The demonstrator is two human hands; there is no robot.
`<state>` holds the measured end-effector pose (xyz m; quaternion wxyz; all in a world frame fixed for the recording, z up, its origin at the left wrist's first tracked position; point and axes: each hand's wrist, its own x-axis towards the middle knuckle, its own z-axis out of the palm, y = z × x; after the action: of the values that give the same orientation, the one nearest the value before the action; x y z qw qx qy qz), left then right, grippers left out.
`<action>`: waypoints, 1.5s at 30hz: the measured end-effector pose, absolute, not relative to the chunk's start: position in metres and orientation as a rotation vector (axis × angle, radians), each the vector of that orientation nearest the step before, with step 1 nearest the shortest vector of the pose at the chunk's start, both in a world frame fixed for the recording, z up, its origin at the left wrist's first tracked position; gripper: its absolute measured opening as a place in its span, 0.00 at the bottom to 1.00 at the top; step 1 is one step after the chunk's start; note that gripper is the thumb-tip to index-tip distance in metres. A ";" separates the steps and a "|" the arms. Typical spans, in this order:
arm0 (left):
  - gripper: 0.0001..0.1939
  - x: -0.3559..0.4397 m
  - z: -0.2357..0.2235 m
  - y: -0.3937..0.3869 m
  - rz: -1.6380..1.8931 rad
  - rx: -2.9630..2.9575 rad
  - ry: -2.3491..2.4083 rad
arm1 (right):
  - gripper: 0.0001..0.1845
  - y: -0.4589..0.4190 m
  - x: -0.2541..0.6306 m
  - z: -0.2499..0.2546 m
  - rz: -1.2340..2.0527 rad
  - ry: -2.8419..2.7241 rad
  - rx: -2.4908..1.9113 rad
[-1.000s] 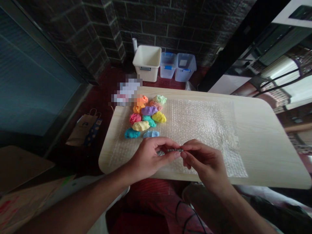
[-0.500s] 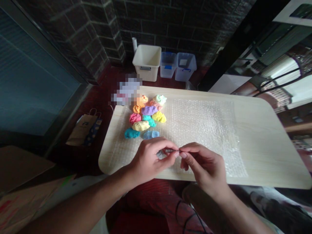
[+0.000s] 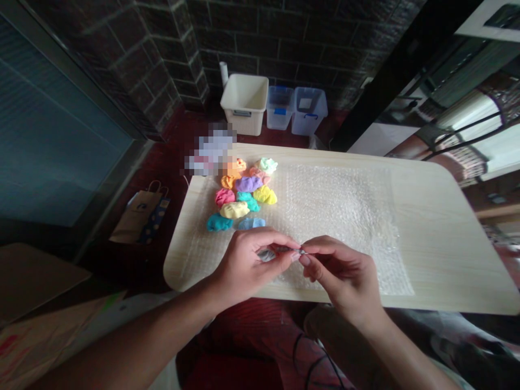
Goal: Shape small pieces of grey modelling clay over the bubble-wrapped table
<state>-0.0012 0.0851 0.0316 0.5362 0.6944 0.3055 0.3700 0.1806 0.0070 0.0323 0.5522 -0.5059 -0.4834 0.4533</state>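
Note:
My left hand [image 3: 252, 265] and my right hand [image 3: 351, 273] meet over the table's near edge. Thumb and fingers of both are pinched on a thin, small grey piece [image 3: 301, 251], mostly hidden by fingertips; its kind is unclear. Grey also shows inside the curl of my left fingers, and I cannot tell whether it is the same thing. Beyond my left hand lie several soft, crumpled coloured lumps, among them a light blue lump [image 3: 252, 223], a teal lump [image 3: 219, 222], a pale yellow lump [image 3: 234, 209], a purple lump [image 3: 248, 184] and a bright yellow lump [image 3: 265, 195].
Bubble wrap [image 3: 325, 200] covers much of the pale wooden table [image 3: 439, 227]. On the floor past the far edge stand a cream bin [image 3: 245, 116] and two clear plastic boxes [image 3: 309, 111]. A paper bag [image 3: 138, 214] sits on the floor at left.
My hands stay pinched together in nearly the same place. A little more of the grey piece shows between the fingertips. The coloured lumps have not moved.

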 end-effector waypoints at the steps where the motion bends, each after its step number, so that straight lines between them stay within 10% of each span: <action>1: 0.04 -0.001 0.031 0.085 0.887 1.651 0.718 | 0.10 0.007 0.181 0.032 1.062 -1.161 -1.204; 16: 0.15 0.000 0.028 0.083 0.844 1.450 0.750 | 0.05 0.001 0.182 0.031 0.871 -1.342 -1.350; 37: 0.07 0.002 0.028 0.086 0.807 1.451 0.763 | 0.19 0.004 0.181 0.030 1.069 -1.031 -1.233; 45: 0.07 0.001 0.027 0.087 0.798 1.477 0.762 | 0.10 0.006 0.182 0.031 1.054 -1.132 -1.224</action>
<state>0.0009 0.0867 0.0270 0.6043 0.6383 0.3294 0.3447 0.1824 0.0059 0.0306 0.5519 -0.5174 -0.4788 0.4455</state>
